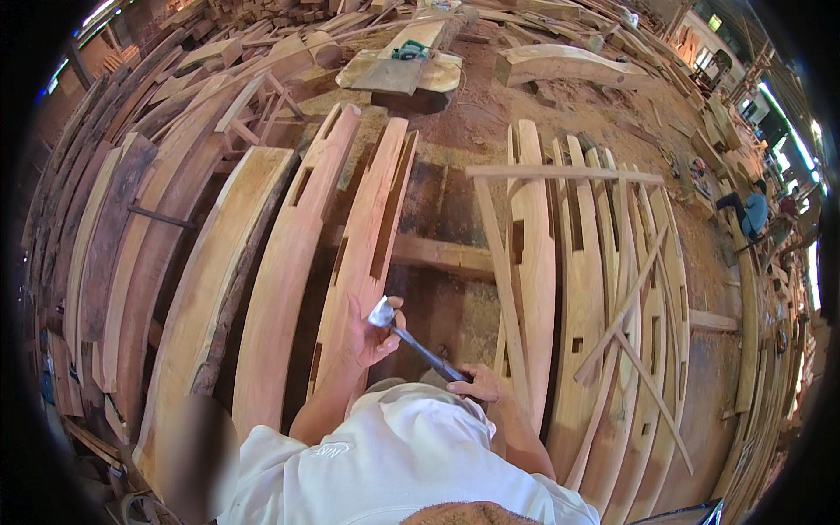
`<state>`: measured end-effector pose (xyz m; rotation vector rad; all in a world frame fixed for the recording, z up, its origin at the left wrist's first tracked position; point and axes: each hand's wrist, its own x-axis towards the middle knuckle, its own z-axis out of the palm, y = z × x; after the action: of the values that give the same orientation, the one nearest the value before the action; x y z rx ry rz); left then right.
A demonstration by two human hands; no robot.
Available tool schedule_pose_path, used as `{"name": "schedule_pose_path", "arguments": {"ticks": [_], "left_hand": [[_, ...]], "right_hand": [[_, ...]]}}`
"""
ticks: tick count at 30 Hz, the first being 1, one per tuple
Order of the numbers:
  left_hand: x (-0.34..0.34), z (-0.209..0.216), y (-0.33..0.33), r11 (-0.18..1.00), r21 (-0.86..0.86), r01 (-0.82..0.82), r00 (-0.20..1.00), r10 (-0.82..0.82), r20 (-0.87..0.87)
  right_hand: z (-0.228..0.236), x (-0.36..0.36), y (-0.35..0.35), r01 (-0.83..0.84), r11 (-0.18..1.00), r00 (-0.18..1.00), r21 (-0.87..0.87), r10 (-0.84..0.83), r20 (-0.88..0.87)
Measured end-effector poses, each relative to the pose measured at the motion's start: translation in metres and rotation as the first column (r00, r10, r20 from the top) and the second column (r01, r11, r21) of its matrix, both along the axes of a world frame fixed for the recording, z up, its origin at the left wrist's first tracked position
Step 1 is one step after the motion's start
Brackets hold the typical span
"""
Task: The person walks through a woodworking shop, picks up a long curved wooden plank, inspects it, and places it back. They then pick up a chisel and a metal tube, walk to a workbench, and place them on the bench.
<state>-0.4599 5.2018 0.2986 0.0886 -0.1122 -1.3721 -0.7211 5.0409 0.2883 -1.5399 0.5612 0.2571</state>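
A long tool with a dark shaft and a bright metal head slants across the front of my body. My left hand is cupped around the head, its thumb raised on one side and fingertips showing on the other. Lower and to the right, my right hand is closed around the shaft's near end. The exact kind of tool is not clear. Directly beyond my left hand lies a pale timber beam with long slots cut in it.
Another slotted beam and a bark-edged slab lie left. Several mortised beams lie right, with loose strips across them. A green power tool sits on a far wood block. At far right sits a person in blue.
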Motion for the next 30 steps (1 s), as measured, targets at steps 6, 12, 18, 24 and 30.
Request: {"name": "schedule_pose_path", "arguments": {"ticks": [6,12,18,24,30], "left_hand": [[0.077,-0.016,-0.055,0.998,-0.030,-0.049,0.998,0.050,0.043],[0.177,-0.025,-0.126,0.980,-0.115,-0.165,0.981,0.175,0.081],[0.266,-0.004,-0.186,0.981,-0.117,-0.152,0.974,0.169,0.154],[0.344,0.004,-0.233,0.975,-0.117,-0.189,0.961,0.209,0.182],[0.393,0.018,-0.292,0.959,-0.051,-0.277,0.956,0.281,0.085]], "right_hand": [[0.012,0.103,-0.116,-0.243,0.958,0.968,-0.152,0.249,0.019],[0.015,0.224,-0.199,-0.345,0.909,0.922,-0.233,0.374,0.095],[0.008,0.310,-0.261,-0.333,0.925,0.921,-0.183,0.361,0.149],[0.013,0.392,-0.316,-0.347,0.903,0.902,-0.254,0.395,0.173],[-0.007,0.468,-0.360,-0.313,0.930,0.946,0.193,0.287,0.152]]}}
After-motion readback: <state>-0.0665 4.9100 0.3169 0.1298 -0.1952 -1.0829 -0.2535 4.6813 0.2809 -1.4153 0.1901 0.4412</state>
